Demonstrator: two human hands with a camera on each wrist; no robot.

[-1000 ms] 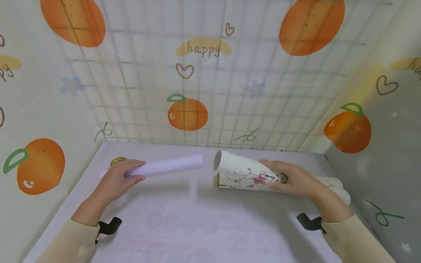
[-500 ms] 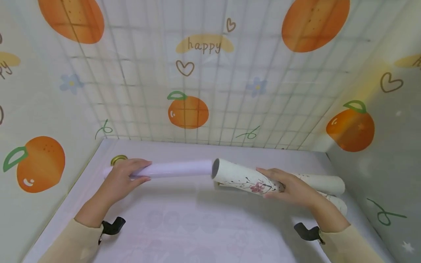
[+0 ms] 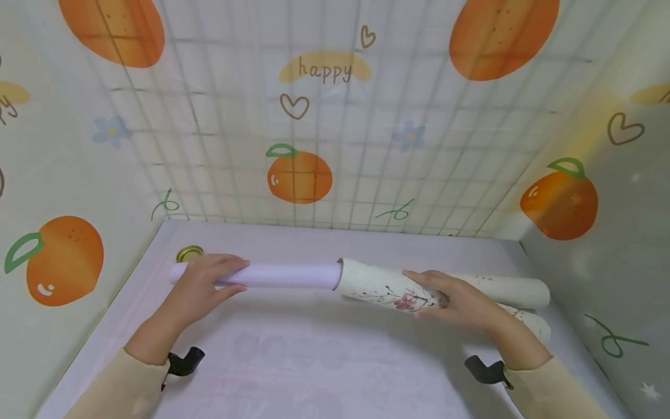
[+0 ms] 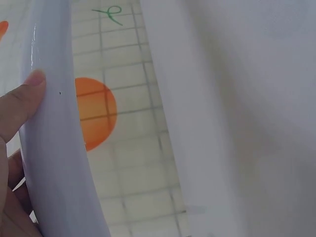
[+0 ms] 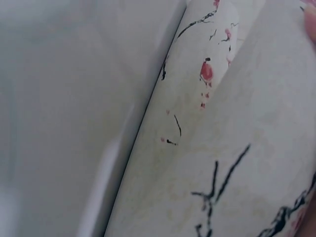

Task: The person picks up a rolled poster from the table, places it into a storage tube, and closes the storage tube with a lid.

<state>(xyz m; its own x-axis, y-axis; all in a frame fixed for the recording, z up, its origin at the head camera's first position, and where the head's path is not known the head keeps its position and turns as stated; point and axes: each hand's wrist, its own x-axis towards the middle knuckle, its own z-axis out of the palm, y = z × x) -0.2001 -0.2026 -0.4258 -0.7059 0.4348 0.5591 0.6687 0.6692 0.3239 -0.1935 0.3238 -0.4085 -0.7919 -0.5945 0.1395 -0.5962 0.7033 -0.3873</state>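
My left hand (image 3: pixel 196 288) grips a pale lilac paper roll (image 3: pixel 293 276) between thumb and fingers. In the left wrist view, the thumb presses on the glossy roll (image 4: pixel 54 128). A white cardboard tube (image 3: pixel 371 283) printed with plum blossom is held from above by my right hand (image 3: pixel 460 299). The roll's right end meets the tube's open left mouth; how far inside it reaches, I cannot tell. A second blossom-printed tube (image 3: pixel 515 292) lies behind and partly under the held one. Both printed surfaces appear in the right wrist view, the held tube (image 5: pixel 247 118) nearer.
Behind my left hand, a round gold-coloured lid (image 3: pixel 189 254) lies on the pale table (image 3: pixel 293 355). At the back rises a wire grid (image 3: pixel 230 145) covered by an orange-print sheet. Side walls (image 3: pixel 628 279) carry the same print.
My left hand has moved right, bringing the roll to the tube's mouth. The right hand has shifted slightly left and lowered the tube's open end, which now hides the second tube's left end.
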